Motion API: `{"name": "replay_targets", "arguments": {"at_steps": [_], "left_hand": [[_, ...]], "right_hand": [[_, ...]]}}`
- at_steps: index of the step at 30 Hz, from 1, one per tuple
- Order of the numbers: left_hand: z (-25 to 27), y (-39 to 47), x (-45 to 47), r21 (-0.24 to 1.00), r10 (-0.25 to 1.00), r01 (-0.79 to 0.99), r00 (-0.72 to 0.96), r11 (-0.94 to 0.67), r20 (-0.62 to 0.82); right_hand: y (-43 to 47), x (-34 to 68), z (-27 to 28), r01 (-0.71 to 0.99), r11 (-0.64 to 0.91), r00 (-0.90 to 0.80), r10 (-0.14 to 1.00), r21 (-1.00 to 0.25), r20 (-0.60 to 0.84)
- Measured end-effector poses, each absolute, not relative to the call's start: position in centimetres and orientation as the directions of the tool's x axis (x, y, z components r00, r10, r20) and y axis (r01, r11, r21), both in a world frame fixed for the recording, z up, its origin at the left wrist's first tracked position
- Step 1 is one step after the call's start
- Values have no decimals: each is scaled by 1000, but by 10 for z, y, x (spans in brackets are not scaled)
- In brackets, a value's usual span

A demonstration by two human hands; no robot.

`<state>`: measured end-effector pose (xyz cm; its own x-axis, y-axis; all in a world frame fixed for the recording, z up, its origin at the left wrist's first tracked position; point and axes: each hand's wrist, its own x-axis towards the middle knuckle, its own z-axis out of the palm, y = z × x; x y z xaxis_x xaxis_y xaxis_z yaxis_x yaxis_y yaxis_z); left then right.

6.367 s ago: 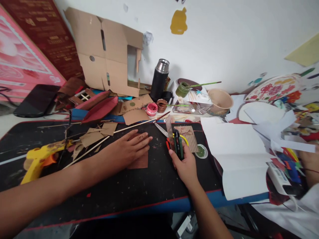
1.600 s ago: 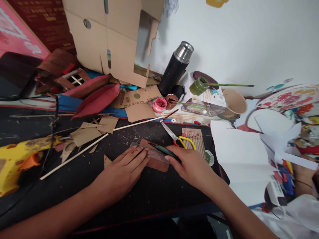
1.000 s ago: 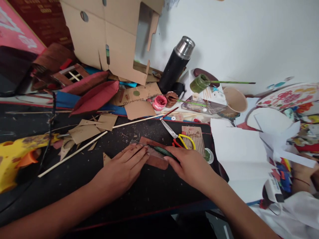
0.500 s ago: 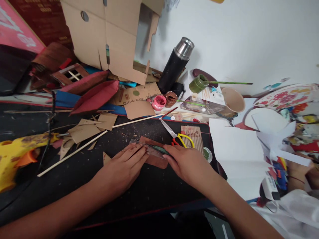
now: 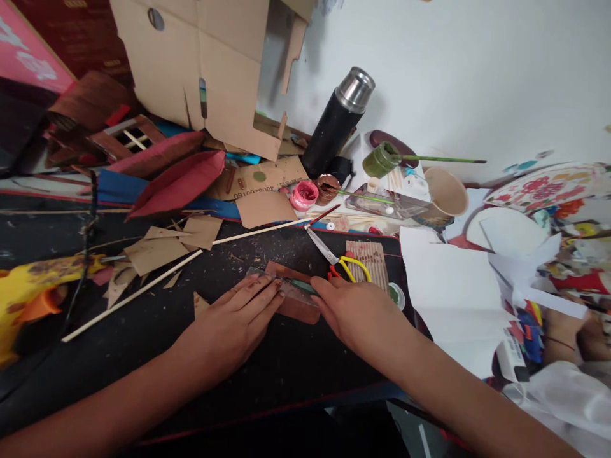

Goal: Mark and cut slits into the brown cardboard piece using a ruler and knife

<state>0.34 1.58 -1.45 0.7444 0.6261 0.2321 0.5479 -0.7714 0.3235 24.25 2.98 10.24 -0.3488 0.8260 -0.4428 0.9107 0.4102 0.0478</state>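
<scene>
My left hand [image 5: 238,313] lies flat with fingers stretched out, pressing a clear ruler [image 5: 300,293] onto a piece of brown-painted cardboard [image 5: 300,310]. The ruler crosses the cardboard at a slant, and its left part is under my fingers. From the right, my right hand [image 5: 356,308] is closed around a slim green craft knife [image 5: 301,285], held low along the ruler's upper edge. Its blade tip is too small to make out, and my fingers hide its rear part. Just beyond my right hand lie scissors [image 5: 354,268] with yellow and red handles.
A corrugated cardboard piece [image 5: 370,257], a small green paint pot [image 5: 396,295] and white paper [image 5: 443,286] are on the right. Farther back stand open paint jars [image 5: 304,195] and a black flask [image 5: 334,124]. Cardboard scraps [image 5: 157,249], a long stick [image 5: 133,296] and a yellow glue gun [image 5: 38,286] lie left.
My right hand and the green craft knife have shifted very slightly left along the ruler. My left hand stays in place on the ruler. The view has turned a little.
</scene>
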Motion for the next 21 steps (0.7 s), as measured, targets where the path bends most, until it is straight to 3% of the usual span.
{"name": "replay_targets", "arguments": {"at_steps": [3, 8, 21], "left_hand": [[-13, 16, 4, 257, 595, 542, 772, -800, 225], [-19, 15, 5, 266, 634, 579, 740, -771, 227], [-18, 17, 4, 268, 592, 530, 751, -805, 293]], "right_hand": [[30, 246, 100, 913, 408, -360, 821, 15, -443], [29, 249, 97, 916, 400, -351, 823, 18, -447], [27, 245, 99, 920, 393, -350, 820, 0, -452]]}}
